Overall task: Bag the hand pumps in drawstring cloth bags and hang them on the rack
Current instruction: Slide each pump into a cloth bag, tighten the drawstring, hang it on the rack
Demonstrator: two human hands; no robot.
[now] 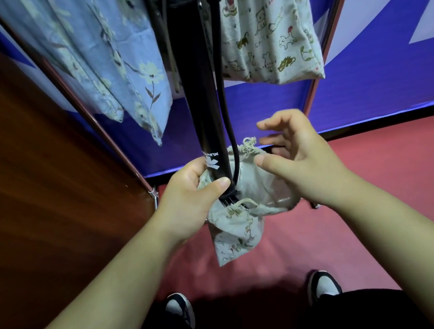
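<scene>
At frame centre, the left hand [187, 193] grips the black pump [202, 107] and beige cloth bag [238, 223]; the right hand [300, 156] hovers spread, holding nothing.

Pump [201, 91] hangs upright between two hung bags [111, 68] [269, 34]; lower end in cloth bag [233, 231], left hand [187, 193] left, right hand [300, 156] right.

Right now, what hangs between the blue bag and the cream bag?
In the head view, the black pump with its hose hangs between the blue bag and cream bag.
</scene>
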